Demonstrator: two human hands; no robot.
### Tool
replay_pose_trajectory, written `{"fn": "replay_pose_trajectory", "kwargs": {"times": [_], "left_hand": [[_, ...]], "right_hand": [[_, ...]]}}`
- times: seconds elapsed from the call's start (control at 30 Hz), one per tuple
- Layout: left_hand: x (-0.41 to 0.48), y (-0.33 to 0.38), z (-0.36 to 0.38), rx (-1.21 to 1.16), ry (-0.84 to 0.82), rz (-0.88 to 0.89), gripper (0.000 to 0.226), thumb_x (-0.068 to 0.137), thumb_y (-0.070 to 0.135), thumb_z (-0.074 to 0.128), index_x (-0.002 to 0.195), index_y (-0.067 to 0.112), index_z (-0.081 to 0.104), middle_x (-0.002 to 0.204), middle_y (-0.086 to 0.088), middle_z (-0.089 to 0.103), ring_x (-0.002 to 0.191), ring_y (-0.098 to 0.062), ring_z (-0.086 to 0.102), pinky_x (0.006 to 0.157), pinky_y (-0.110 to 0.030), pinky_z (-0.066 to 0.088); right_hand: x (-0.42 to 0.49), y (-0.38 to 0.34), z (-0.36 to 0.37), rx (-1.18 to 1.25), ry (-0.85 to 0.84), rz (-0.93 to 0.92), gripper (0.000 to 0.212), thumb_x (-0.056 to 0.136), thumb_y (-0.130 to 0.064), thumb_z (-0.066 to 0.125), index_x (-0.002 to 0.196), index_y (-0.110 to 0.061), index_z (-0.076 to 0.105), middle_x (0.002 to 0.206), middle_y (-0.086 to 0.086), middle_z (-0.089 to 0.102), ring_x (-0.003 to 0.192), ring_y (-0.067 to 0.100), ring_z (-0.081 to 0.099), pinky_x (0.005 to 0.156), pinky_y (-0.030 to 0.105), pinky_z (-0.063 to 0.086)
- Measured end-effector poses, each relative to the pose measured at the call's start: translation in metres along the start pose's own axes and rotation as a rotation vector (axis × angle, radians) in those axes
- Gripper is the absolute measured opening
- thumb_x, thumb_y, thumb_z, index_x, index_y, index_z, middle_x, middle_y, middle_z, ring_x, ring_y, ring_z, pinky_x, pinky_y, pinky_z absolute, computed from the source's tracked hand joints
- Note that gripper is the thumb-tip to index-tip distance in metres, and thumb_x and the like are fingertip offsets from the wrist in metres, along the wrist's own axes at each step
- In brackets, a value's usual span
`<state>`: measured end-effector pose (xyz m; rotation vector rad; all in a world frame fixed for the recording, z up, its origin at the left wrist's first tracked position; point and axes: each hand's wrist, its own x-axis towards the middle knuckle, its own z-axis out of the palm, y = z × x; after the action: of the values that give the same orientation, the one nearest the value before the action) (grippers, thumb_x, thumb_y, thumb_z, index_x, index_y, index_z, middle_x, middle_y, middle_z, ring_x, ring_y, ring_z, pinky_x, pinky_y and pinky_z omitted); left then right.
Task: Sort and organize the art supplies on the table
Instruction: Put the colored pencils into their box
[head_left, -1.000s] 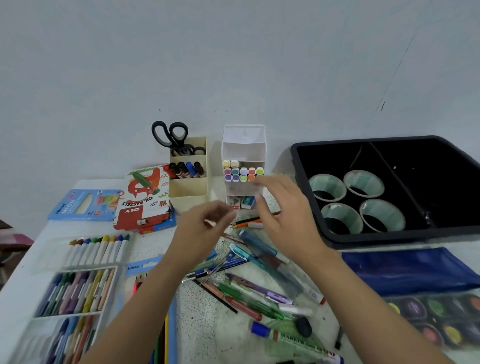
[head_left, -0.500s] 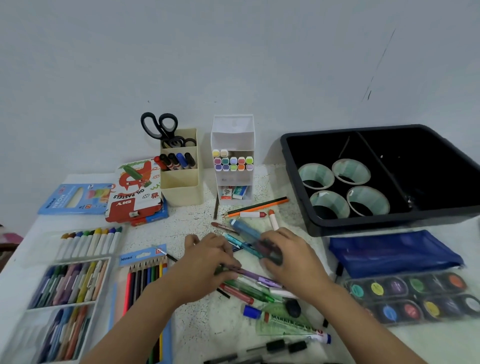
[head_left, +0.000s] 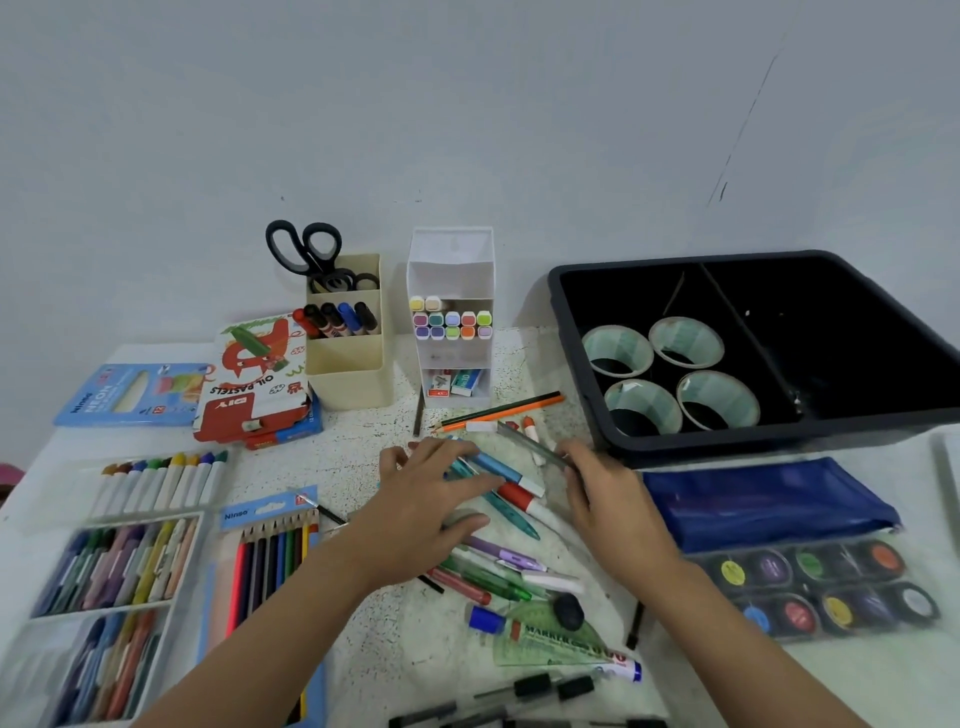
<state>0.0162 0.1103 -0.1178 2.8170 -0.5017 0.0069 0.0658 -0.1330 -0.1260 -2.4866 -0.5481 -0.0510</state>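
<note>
Blue box (head_left: 130, 395): "Ninso" and "NEON" in white letters, running sideways along its left end; a small red "12" sits near the lower edge.
Red and white box (head_left: 254, 387): "OIL PASTELS" in black and "DIY" in white on the red part, both upside down from here.
Coloured pencil pack (head_left: 267, 540): "Ninso" on its blue header card.
Marker (head_left: 561, 642): "MARKER" along the barrel; the rest is blurred.
Small boxes (head_left: 451, 383) in the white organizer: print too small to read.
</note>
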Motion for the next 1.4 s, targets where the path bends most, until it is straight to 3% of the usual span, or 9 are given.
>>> {"fn": "replay_pose_trajectory", "kwargs": {"times": [0.1,0.2,0.37,0.6,0.83,1.0,1.13,1.23,1.4], "left_hand": [[0.001,-0.002,0.005,0.033,-0.02,-0.018,0.043,0.097,0.062,0.032,0.137,0.051,0.047,0.147,0.02,0.036,0.139,-0.008,0.023,0.096,-0.041,0.015],[-0.001,-0.008,0.004,-0.037,0.031,-0.039,0.04,0.093,0.064,0.033,0.114,0.048,0.063,0.124,0.027,0.051,0.126,-0.002,0.036,0.088,-0.036,0.013],[-0.008,-0.019,-0.002,-0.112,-0.002,-0.096,0.014,0.09,0.053,0.063,0.098,0.043,0.069,0.116,0.027,0.054,0.121,0.006,0.038,0.091,-0.034,0.011],[-0.013,-0.029,-0.015,-0.1,-0.088,-0.144,0.017,0.089,0.053,0.065,0.102,0.044,0.069,0.107,0.026,0.055,0.108,0.007,0.042,0.093,-0.038,0.017],[-0.019,-0.029,-0.019,-0.079,-0.084,-0.173,0.007,0.092,0.047,0.062,0.092,0.04,0.062,0.095,0.022,0.057,0.095,0.008,0.047,0.093,-0.04,0.025],[-0.009,-0.027,-0.023,-0.005,-0.057,-0.166,0.033,0.09,0.064,0.055,0.077,0.033,0.057,0.083,0.016,0.054,0.084,0.002,0.047,0.082,-0.038,0.023],[0.017,-0.017,-0.018,-0.081,0.082,-0.148,0.021,0.097,0.051,0.052,0.09,0.034,0.061,0.092,0.018,0.054,0.09,-0.002,0.049,0.091,-0.039,0.029],[0.045,-0.01,-0.007,-0.1,0.136,-0.103,0.021,0.102,0.032,0.047,0.119,0.03,0.06,0.117,0.013,0.056,0.112,-0.011,0.048,0.097,-0.04,0.033],[0.08,0.0,0.003,-0.024,0.111,-0.174,0.031,0.101,0.028,0.048,0.128,0.025,0.063,0.125,0.005,0.059,0.121,-0.019,0.049,0.096,-0.04,0.028]], "right_hand": [[-0.002,0.002,0.0,-0.017,-0.013,-0.025,0.041,0.092,0.001,0.054,0.124,-0.024,0.054,0.106,0.0,0.064,0.088,0.016,0.06,0.074,0.032,0.053],[-0.004,0.005,0.0,-0.011,-0.01,-0.071,0.047,0.089,0.004,0.055,0.124,-0.027,0.059,0.114,-0.004,0.061,0.095,0.015,0.059,0.077,0.031,0.053],[-0.005,0.0,0.0,-0.083,-0.059,-0.095,0.035,0.083,-0.005,0.058,0.112,-0.021,0.068,0.108,-0.008,0.057,0.094,0.016,0.058,0.077,0.035,0.055],[-0.002,-0.005,0.001,-0.09,-0.065,-0.066,0.023,0.084,-0.015,0.062,0.106,-0.02,0.067,0.108,-0.008,0.055,0.095,0.017,0.058,0.079,0.039,0.056],[-0.002,-0.003,0.003,-0.054,-0.048,-0.058,0.023,0.082,-0.006,0.061,0.095,-0.023,0.069,0.108,-0.006,0.054,0.098,0.019,0.056,0.078,0.044,0.055],[0.003,-0.01,0.003,-0.088,-0.042,-0.055,0.009,0.087,-0.015,0.065,0.094,-0.017,0.07,0.103,-0.006,0.056,0.093,0.016,0.057,0.078,0.039,0.055],[0.016,-0.025,0.003,-0.059,-0.003,-0.078,0.015,0.093,-0.015,0.06,0.107,-0.016,0.062,0.109,-0.004,0.056,0.091,0.018,0.059,0.071,0.028,0.049],[0.032,-0.027,0.012,-0.1,0.005,-0.074,0.031,0.094,-0.015,0.058,0.125,-0.013,0.06,0.123,0.003,0.057,0.105,0.023,0.058,0.082,0.037,0.053],[0.052,-0.023,0.024,-0.127,-0.057,-0.038,0.018,0.088,-0.006,0.06,0.104,-0.008,0.068,0.11,0.012,0.061,0.101,0.032,0.057,0.079,0.044,0.052]]}}
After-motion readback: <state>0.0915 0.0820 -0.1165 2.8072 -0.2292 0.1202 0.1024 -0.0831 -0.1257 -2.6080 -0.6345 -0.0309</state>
